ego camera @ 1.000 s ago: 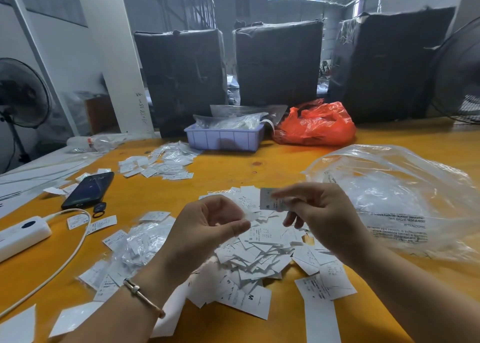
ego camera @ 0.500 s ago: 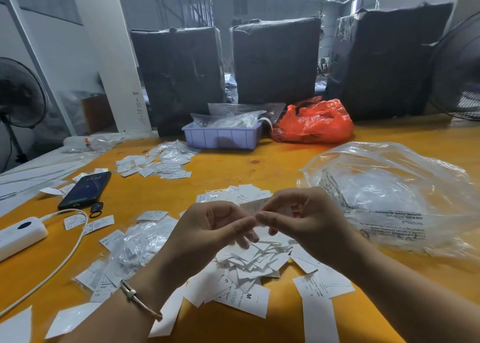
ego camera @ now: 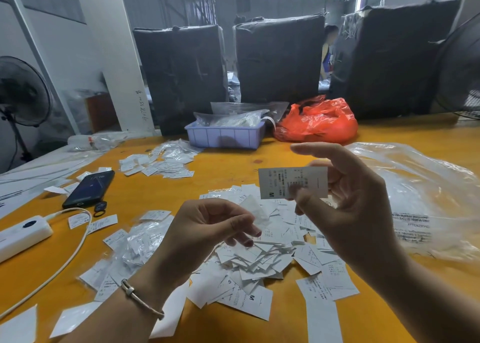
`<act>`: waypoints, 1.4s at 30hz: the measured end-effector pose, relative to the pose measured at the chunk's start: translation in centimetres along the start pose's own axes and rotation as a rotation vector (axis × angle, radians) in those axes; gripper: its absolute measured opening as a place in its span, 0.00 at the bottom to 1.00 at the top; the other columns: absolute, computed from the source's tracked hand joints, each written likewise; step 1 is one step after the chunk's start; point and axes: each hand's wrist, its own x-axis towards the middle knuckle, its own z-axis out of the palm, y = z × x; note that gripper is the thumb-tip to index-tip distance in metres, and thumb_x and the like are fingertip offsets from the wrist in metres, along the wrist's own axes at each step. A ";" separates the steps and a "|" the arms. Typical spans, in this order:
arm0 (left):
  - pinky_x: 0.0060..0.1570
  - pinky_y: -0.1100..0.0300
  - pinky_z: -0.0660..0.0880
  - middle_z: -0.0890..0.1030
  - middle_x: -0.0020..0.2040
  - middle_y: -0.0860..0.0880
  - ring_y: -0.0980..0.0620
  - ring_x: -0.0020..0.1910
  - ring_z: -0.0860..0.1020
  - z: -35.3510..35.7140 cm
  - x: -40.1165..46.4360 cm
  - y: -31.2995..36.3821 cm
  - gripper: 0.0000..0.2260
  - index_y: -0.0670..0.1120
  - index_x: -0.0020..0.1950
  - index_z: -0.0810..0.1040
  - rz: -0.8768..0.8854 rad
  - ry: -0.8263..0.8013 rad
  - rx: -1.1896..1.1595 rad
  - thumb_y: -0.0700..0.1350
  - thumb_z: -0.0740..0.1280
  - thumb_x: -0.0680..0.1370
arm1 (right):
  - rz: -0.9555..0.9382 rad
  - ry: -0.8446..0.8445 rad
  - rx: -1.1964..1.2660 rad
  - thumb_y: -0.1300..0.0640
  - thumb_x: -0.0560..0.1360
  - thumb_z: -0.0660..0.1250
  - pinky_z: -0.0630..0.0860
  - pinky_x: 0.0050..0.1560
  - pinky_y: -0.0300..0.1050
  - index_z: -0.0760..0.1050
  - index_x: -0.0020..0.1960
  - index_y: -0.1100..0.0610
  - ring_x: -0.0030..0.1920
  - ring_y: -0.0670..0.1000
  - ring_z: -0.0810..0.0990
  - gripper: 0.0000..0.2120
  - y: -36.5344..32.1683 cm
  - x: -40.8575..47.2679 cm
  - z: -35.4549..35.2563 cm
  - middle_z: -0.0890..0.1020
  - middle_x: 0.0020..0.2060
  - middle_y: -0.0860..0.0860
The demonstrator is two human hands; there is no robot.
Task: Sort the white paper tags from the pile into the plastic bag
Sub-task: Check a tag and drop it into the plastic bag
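Note:
A heap of white paper tags lies on the orange table in front of me. My right hand is raised above the heap and pinches one white tag marked M, held flat toward the camera. My left hand hovers lower and to the left, pinching a small clear plastic sleeve between thumb and fingers. A large clear plastic bag lies crumpled on the table at the right, beyond my right hand.
A black phone, a white power bank with a cable, and small clear sleeves lie at left. Farther back stand a lilac tray, an orange bag, more tags and black wrapped bales.
My hands were together over the heap. Now they have parted: the right hand has risen with the M tag, and the left hand has drawn away holding the clear sleeve.

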 end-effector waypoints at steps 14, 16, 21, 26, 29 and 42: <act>0.34 0.64 0.77 0.86 0.40 0.45 0.48 0.36 0.85 -0.1 0.0 0.1 0.09 0.46 0.44 0.86 0.006 0.028 -0.019 0.51 0.72 0.70 | -0.025 -0.037 -0.145 0.62 0.66 0.69 0.78 0.28 0.46 0.77 0.55 0.49 0.37 0.49 0.80 0.19 -0.5 -0.3 0.7 0.78 0.34 0.45; 0.34 0.64 0.77 0.86 0.40 0.45 0.48 0.36 0.85 -0.1 0.0 0.0 0.09 0.46 0.44 0.86 0.004 0.029 -0.017 0.50 0.72 0.71 | -0.025 -0.048 -0.150 0.62 0.66 0.69 0.78 0.28 0.46 0.77 0.55 0.50 0.36 0.49 0.80 0.19 -0.4 -0.3 0.8 0.78 0.34 0.43; 0.34 0.64 0.77 0.86 0.40 0.45 0.48 0.35 0.84 -0.1 0.0 0.1 0.07 0.47 0.43 0.86 -0.013 0.023 -0.020 0.49 0.72 0.71 | -0.083 -0.102 -0.210 0.63 0.65 0.69 0.75 0.27 0.37 0.77 0.55 0.49 0.33 0.47 0.78 0.19 -0.3 -0.5 1.0 0.76 0.33 0.40; 0.34 0.65 0.76 0.86 0.41 0.46 0.48 0.36 0.84 -0.2 0.0 0.1 0.07 0.47 0.43 0.86 -0.032 -0.001 0.008 0.49 0.73 0.73 | -0.102 -0.175 -0.295 0.61 0.65 0.69 0.74 0.27 0.34 0.79 0.55 0.51 0.32 0.47 0.78 0.19 -0.1 -0.6 1.2 0.77 0.33 0.42; 0.35 0.64 0.77 0.86 0.40 0.45 0.47 0.36 0.85 0.0 0.0 0.1 0.10 0.48 0.43 0.86 -0.057 -0.005 0.006 0.53 0.74 0.69 | -0.058 -0.259 -0.328 0.60 0.66 0.68 0.71 0.26 0.38 0.78 0.57 0.51 0.27 0.48 0.74 0.19 0.1 -0.7 1.2 0.78 0.30 0.44; 0.34 0.66 0.76 0.87 0.42 0.45 0.50 0.36 0.84 0.1 0.1 -0.1 0.09 0.48 0.44 0.86 -0.099 0.059 -0.021 0.52 0.72 0.71 | 0.365 -0.185 0.092 0.49 0.73 0.61 0.74 0.42 0.37 0.73 0.61 0.47 0.47 0.46 0.79 0.17 1.6 0.1 0.9 0.80 0.46 0.47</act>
